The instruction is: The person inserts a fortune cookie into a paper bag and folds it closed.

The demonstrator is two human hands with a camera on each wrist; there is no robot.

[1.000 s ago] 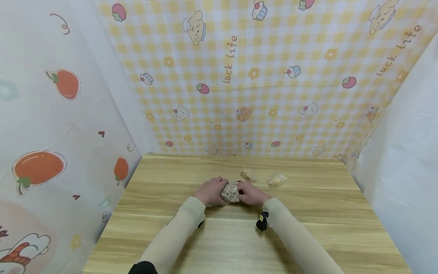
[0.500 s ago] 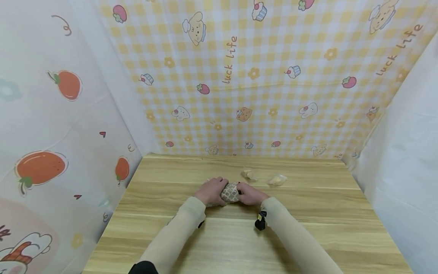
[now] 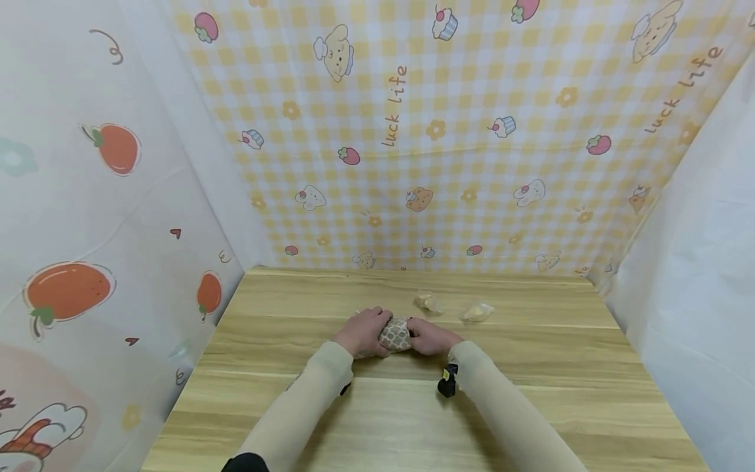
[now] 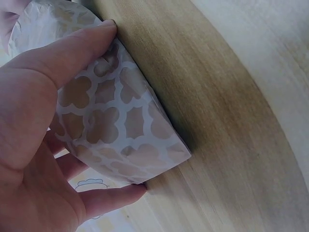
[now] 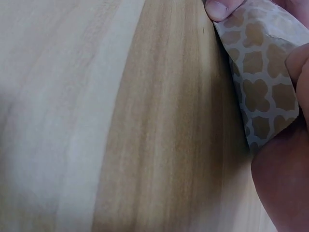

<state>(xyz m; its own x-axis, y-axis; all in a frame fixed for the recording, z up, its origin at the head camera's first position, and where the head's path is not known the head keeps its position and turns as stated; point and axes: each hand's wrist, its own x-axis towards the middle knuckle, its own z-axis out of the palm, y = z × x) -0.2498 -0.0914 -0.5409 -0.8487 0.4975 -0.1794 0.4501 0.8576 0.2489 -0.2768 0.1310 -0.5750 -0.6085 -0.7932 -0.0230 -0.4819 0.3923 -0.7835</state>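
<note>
The left hand (image 3: 364, 333) wraps its fingers (image 4: 113, 199) round the patterned packet (image 3: 395, 335) from nine o'clock, probably to steady it; the right hand (image 3: 433, 337) pinches its three-o'clock end.

The left hand (image 3: 362, 331) partly hides the patterned packet (image 3: 395, 334), and the right wrist view's edge crops the right hand (image 5: 285, 179).

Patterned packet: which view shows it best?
The left wrist view: the packet is large there, its print and one corner clear, though the left hand covers part. The right wrist view shows only part, cut off by the frame and overlapped by the right hand. The head view shows it small, between both hands.
</note>
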